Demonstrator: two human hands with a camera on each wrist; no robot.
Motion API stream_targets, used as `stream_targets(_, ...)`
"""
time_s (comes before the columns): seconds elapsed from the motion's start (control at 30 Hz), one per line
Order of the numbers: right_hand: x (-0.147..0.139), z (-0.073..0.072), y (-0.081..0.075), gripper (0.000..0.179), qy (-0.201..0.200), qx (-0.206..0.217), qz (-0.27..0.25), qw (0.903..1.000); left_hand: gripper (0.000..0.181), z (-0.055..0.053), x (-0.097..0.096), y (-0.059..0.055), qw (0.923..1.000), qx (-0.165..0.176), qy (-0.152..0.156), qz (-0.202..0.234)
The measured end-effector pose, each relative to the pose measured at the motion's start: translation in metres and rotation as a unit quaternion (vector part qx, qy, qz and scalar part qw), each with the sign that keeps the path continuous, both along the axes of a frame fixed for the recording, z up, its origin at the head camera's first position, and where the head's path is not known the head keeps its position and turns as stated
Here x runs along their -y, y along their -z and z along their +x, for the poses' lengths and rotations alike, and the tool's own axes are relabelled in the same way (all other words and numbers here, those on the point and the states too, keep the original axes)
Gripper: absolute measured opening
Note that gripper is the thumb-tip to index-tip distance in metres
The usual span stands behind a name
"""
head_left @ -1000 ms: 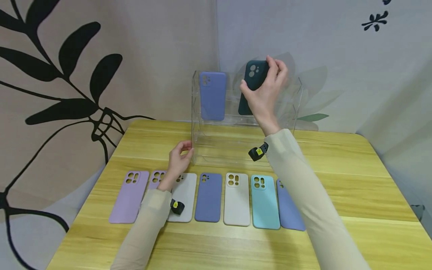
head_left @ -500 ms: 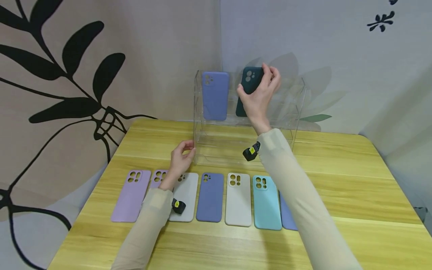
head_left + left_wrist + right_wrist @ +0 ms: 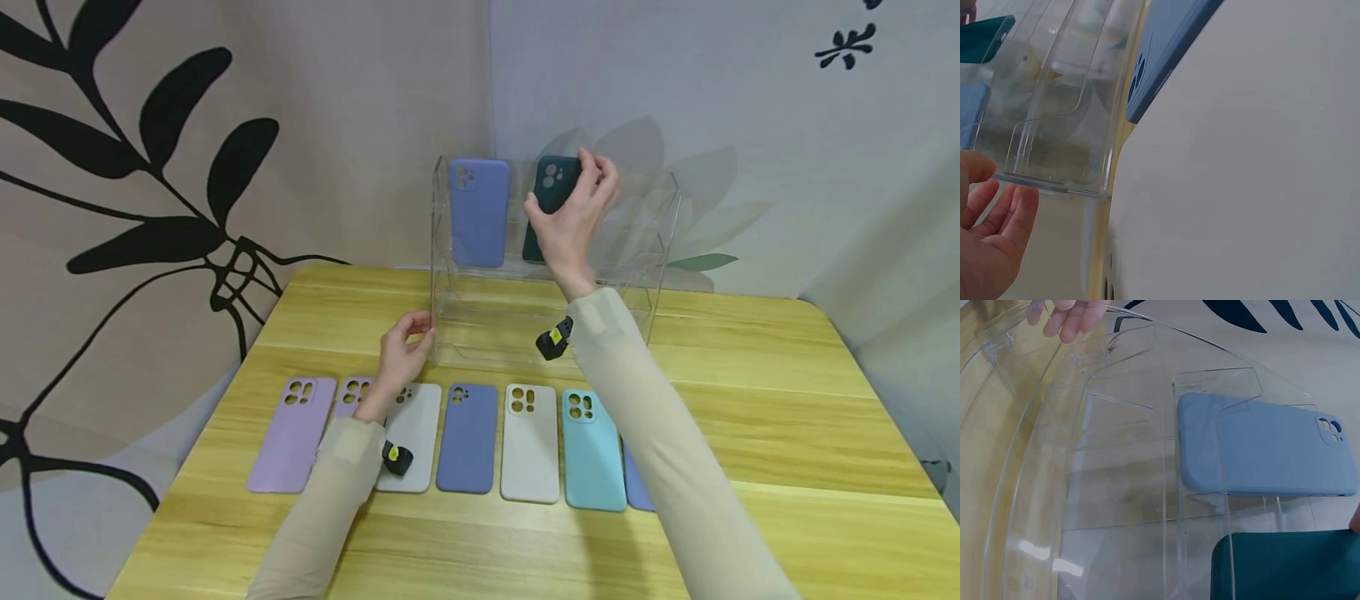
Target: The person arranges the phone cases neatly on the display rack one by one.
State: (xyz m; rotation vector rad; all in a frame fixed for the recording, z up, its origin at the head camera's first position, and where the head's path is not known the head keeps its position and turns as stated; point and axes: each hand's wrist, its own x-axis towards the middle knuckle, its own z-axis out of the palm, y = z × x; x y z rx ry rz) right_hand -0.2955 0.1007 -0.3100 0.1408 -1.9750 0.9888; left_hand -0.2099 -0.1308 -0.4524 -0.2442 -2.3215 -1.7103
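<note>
My right hand grips a dark green phone case by its sides, thumb on the left edge and fingers at the upper right corner. The case stands nearly upright at the top tier of a clear acrylic display stand; its lower end overlaps the tier in the right wrist view. To its left, a blue-purple phone case leans in the same tier. My left hand holds the stand's left side edge between thumb and fingers, low down. The left wrist view shows the fingertips right at that edge.
A row of phone cases lies on the wooden table before the stand: lilac, white, blue, off-white, turquoise and another blue one partly under my right sleeve. A patterned curtain hangs behind.
My right hand has moved down and slightly left, lowering the dark green phone case into the top tier. The left hand keeps its place at the stand's side.
</note>
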Motion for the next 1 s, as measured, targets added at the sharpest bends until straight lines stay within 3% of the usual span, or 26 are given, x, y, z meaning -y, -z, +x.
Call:
stream_targets(0.23,0.003,0.0,0.005,0.064,0.011,0.01,0.014,0.9998,0.024,0.02,-0.009,-0.033,0.9999,0.011,0.005,0.001)
stream_targets(0.83,0.007,-0.004,0.011,0.065,0.034,0.026,0.041,0.9982,0.023,0.021,-0.01,-0.035,1.0,0.001,0.005,0.003)
stream_targets(0.93,0.007,-0.005,0.011,0.066,0.038,0.028,0.045,0.9979,0.023,0.02,-0.009,-0.034,1.0,0.003,0.003,-0.001)
stream_targets(1.0,0.007,-0.005,0.011,0.066,0.039,0.027,0.047,0.9978,0.023,0.015,-0.007,-0.026,1.0,0.004,0.001,0.002)
